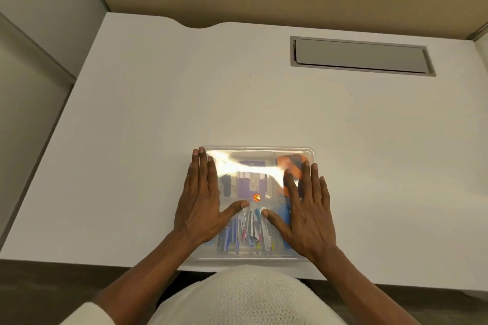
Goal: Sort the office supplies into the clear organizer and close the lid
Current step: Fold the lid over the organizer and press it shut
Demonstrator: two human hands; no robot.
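The clear organizer sits at the desk's near edge with its transparent lid lying flat over it. My left hand rests palm down on the lid's left side, fingers spread. On the right side my right hand lies flat the same way. Through the lid I see pens and markers in the front compartment, a purple pack in the middle, black binder clips at left and an orange item at the back right. A small red-orange sticker marks the lid's centre.
The white desk stretches away beyond the organizer. A grey cable hatch is set into it at the back right. Partition walls bound the left and back. A curved notch cuts the desk's far edge.
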